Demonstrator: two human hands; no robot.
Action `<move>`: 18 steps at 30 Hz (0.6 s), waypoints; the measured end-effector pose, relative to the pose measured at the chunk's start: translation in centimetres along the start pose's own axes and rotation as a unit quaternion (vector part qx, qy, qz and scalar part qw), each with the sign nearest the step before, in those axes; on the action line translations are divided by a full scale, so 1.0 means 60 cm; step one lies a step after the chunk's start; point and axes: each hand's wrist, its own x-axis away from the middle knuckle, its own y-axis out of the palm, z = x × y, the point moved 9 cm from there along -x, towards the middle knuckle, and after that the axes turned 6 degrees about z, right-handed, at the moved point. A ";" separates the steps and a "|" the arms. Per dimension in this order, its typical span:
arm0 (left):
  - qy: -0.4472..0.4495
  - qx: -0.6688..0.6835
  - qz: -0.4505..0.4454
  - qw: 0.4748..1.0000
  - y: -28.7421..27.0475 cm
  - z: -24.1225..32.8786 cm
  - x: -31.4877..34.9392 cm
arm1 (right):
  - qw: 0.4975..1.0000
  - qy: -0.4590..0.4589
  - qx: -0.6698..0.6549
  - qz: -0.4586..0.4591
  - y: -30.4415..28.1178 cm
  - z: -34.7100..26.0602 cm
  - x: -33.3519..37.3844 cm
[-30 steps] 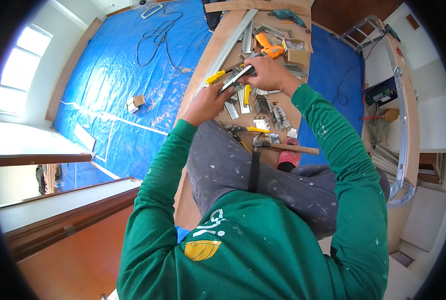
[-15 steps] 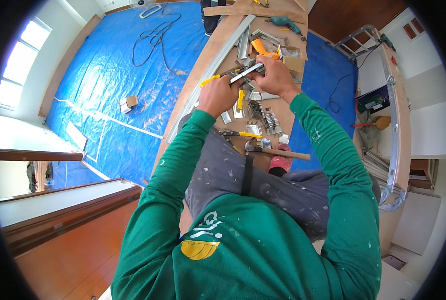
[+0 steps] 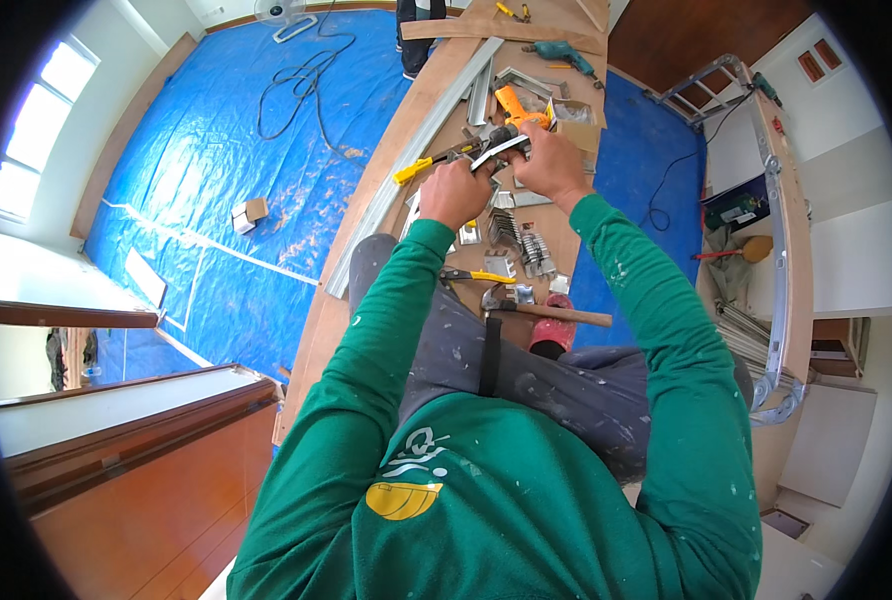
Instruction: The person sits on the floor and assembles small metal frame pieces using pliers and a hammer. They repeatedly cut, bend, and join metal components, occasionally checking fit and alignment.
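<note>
Metal strip looks pale, narrow and tilted.

White lettering, green shirt, perhaps partly hidden by folds

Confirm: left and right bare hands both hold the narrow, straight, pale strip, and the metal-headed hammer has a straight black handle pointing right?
Not quite: the handle of the metal-headed hammer is brown wood, not black, per the head view. It does point right, and the left hand and right hand both hold the narrow, straight, pale strip.
</note>
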 end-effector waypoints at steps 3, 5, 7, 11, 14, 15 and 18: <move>-0.033 0.004 -0.017 0.999 0.018 -0.007 -0.007 | 1.000 0.016 0.015 0.015 0.008 0.002 0.004; -0.055 0.010 -0.018 0.998 0.028 -0.012 -0.013 | 0.999 0.025 0.026 0.025 0.016 0.004 0.005; -0.075 0.017 -0.009 0.997 0.038 -0.014 -0.016 | 0.998 0.037 0.038 0.028 0.027 0.010 0.006; -0.112 0.022 -0.010 0.993 0.073 -0.022 -0.016 | 0.996 0.037 0.070 0.030 0.044 0.019 0.007; -0.114 0.072 -0.097 0.986 0.110 -0.042 -0.015 | 0.997 0.015 0.064 -0.029 0.057 0.017 0.008; -0.118 0.131 -0.189 0.966 0.124 -0.056 -0.009 | 0.997 -0.006 0.052 -0.064 0.059 0.017 0.007; -0.130 0.308 -0.370 0.867 0.112 -0.036 0.048 | 0.973 -0.051 0.013 -0.226 0.051 0.024 0.000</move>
